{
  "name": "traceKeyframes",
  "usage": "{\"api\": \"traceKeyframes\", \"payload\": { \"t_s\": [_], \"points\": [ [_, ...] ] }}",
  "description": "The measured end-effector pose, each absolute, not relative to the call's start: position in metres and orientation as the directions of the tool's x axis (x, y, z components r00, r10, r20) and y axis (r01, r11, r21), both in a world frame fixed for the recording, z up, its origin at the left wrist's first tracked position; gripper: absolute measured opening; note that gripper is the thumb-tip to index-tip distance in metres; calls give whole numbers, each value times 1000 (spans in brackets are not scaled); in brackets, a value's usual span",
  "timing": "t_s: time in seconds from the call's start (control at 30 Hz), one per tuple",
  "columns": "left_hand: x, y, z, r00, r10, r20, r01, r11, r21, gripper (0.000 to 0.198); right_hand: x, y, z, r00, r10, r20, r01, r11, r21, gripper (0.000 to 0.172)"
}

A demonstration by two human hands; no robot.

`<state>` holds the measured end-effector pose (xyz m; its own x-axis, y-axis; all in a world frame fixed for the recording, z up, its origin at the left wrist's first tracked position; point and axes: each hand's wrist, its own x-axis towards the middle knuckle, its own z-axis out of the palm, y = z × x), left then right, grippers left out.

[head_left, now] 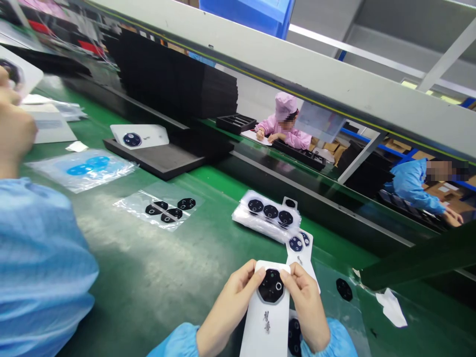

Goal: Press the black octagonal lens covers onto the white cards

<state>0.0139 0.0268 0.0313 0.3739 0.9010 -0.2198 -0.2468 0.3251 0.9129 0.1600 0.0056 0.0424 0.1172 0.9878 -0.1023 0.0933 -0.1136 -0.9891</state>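
At the front of the green bench I hold a white phone back cover (266, 329) with dark handwritten marks. A black octagonal camera lens plate (270, 287) sits at its upper end. My left hand (234, 295) grips the cover's left edge, thumb by the plate. On the opposite edge my right hand (307, 302) grips it, its thumb also at the plate. Just beyond lie more white covers (302, 258) with round camera areas, partly overlapped by a plastic-wrapped stack of black lens plates (266, 218). Below my right hand, another dark lens plate (294, 337) is partly hidden.
A co-worker's hand (15, 119) holds a white cover (28, 74) at left. Plastic bags hold blue pieces (87, 166) and black plates (171, 215). A black foam tray (163, 161) carries another cover (139, 136). One loose black plate (344, 289) and torn paper (392, 307) lie right.
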Motion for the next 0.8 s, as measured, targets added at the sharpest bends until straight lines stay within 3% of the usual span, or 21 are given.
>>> {"api": "traceKeyframes", "payload": {
  "t_s": [0.3,0.6,0.8],
  "points": [
    [21,26,33,290,923,-252,-257,329,909,39,159,11,44,10,999,-47,305,-48,-951,39],
    [17,24,38,312,928,-201,-291,295,910,34,163,6,45,-150,984,-98,197,-67,-978,37],
    [10,27,36,419,869,-261,-392,433,812,27,165,-2,52,-213,970,-118,158,-85,-984,32]
  ]
}}
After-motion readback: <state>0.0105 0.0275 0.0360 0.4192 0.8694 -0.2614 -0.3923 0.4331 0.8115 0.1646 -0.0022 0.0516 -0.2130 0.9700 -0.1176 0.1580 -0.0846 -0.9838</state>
